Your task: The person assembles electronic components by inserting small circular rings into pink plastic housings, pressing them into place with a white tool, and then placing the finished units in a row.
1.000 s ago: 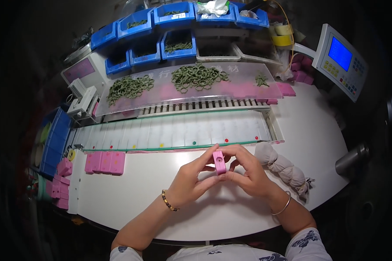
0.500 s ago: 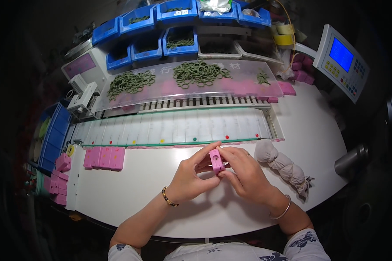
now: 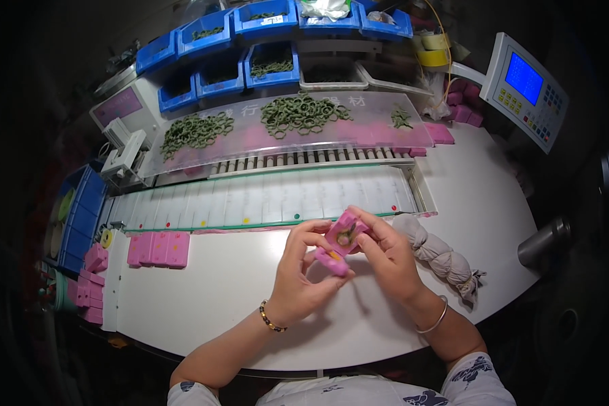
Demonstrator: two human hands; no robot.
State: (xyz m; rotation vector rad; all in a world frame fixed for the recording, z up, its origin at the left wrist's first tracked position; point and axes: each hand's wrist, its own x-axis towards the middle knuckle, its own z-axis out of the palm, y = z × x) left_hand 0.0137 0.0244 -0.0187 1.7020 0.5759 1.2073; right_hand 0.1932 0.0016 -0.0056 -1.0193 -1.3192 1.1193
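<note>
A pink block-shaped rubber mould [image 3: 331, 262] is spread apart between my hands over the white table. My left hand [image 3: 296, 274] grips its lower half, with the thumb beneath and the fingers curled over the far side. The upper half is pinched by my right hand [image 3: 391, 264], thumb in front. Inside that tilted upper half shows a ring shape [image 3: 345, 238] with some dark green; I cannot tell how much is a loose ring and how much is cavity. To the right of my right hand lies a knotted, greyish cloth bundle [image 3: 440, 254].
Pink moulds [image 3: 159, 249] stand in a row at left. Beyond my hands runs a long white panelled strip [image 3: 271, 199]. Green rings [image 3: 304, 115] lie heaped on a clear shelf [image 3: 250, 145] below blue bins [image 3: 213, 74]. A control panel [image 3: 528, 88] and dark cylinder [image 3: 545, 242] stand right.
The pink mould, closed half a second ago, is now parted into two halves. My right hand has tilted the upper half back, exposing its inside. The whole view has shifted slightly.
</note>
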